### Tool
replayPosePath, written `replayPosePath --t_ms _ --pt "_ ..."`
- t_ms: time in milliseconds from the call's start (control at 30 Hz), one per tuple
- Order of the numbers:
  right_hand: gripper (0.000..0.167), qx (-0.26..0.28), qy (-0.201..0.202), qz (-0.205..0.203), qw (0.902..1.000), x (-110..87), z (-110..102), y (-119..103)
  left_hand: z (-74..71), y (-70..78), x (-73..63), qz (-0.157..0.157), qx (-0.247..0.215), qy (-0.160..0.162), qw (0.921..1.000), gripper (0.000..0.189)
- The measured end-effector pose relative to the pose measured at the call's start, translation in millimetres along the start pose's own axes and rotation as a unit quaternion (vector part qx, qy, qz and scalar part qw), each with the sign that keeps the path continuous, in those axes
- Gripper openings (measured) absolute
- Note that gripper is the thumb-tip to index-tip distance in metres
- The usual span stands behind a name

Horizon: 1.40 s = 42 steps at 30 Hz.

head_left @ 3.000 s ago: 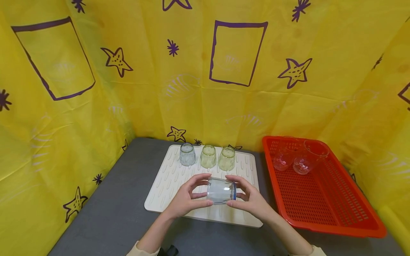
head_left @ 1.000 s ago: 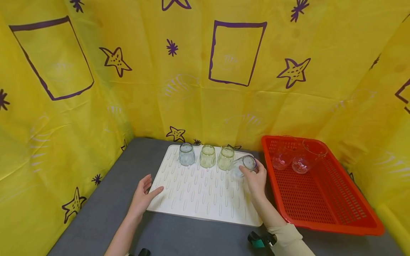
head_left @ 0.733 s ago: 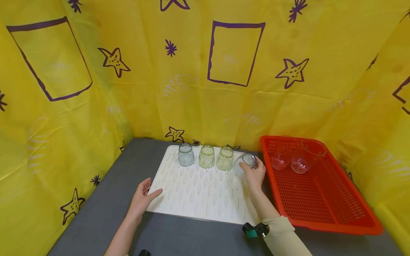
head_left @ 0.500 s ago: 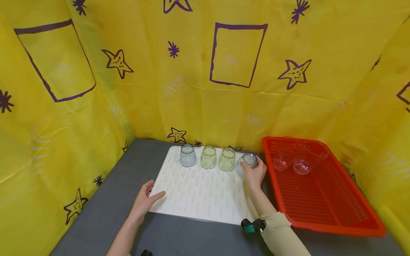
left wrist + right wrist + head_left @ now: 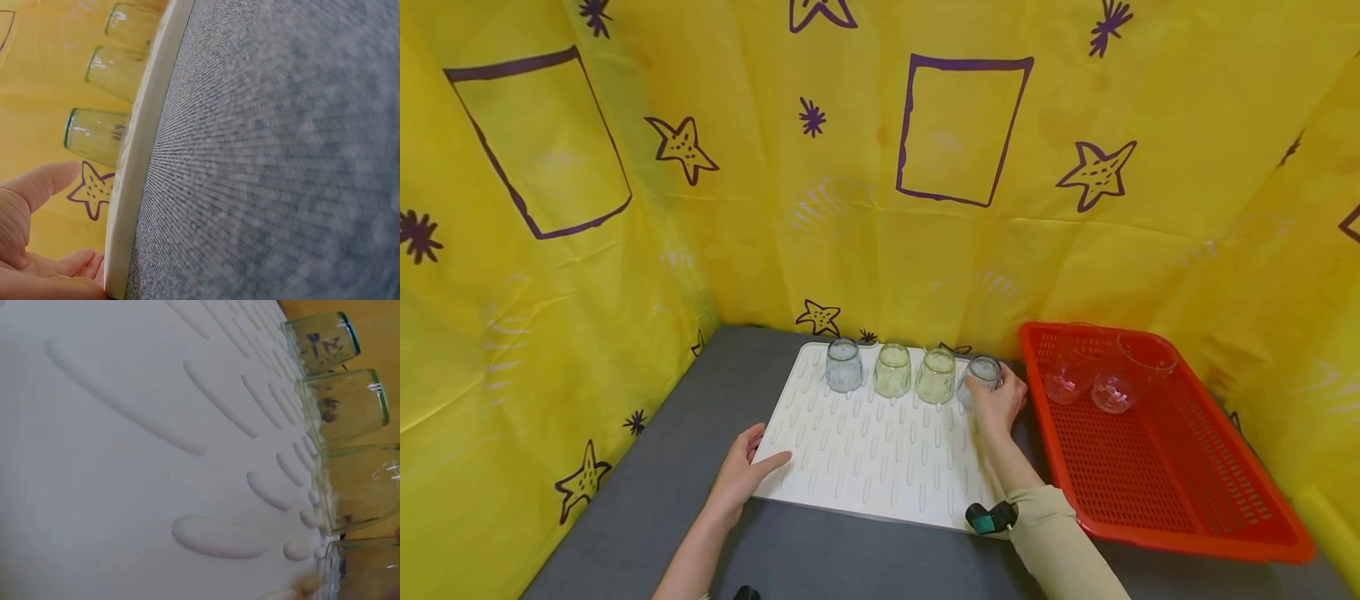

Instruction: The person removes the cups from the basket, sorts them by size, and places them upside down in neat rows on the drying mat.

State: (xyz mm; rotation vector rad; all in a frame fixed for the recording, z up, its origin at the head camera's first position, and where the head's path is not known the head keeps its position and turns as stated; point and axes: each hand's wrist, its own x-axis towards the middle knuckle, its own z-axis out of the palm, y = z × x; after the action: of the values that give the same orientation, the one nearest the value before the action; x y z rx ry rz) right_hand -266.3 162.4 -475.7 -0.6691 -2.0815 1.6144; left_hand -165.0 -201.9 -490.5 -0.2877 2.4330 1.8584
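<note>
A person's right hand (image 5: 1002, 404) curls its thumb and fingers round a pale-blue glass (image 5: 987, 372), the gap between them closed to the glass's width. That glass stands on end at the back right corner of a ribbed white mat (image 5: 865, 450); the side grip probably keeps the top free and the glass steady against tipping.

Just left of the grip, a nearer yellow-green glass (image 5: 936, 375), a farther yellow-green glass (image 5: 892, 370) and an end blue glass (image 5: 844, 365) stand in one line, apart from each other. The even spacing seems meant to keep glass from knocking glass (the right wrist view shows dark marks on some of them, too unclear to read).

Nearer the person and well left of the grip, the left hand (image 5: 741, 471) lies at the mat's near left corner, thumb and fingers spread wide and wrapped round nothing. It may be there to steady the mat; whether it presses, I cannot tell.

Right of the grip, a red basket (image 5: 1142, 475) holds two clear glasses, a right one (image 5: 1123, 382) and a left one (image 5: 1067, 375), leaning together at its far end, perhaps propped by its walls.
</note>
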Motion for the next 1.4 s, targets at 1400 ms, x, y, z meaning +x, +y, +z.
replayPosePath --t_ms 1400 --pt "0.066 0.088 -0.151 0.004 0.9847 -65.2 -51.5 -50.4 1.5 -4.8 1.7 0.004 0.014 0.009 0.9999 0.084"
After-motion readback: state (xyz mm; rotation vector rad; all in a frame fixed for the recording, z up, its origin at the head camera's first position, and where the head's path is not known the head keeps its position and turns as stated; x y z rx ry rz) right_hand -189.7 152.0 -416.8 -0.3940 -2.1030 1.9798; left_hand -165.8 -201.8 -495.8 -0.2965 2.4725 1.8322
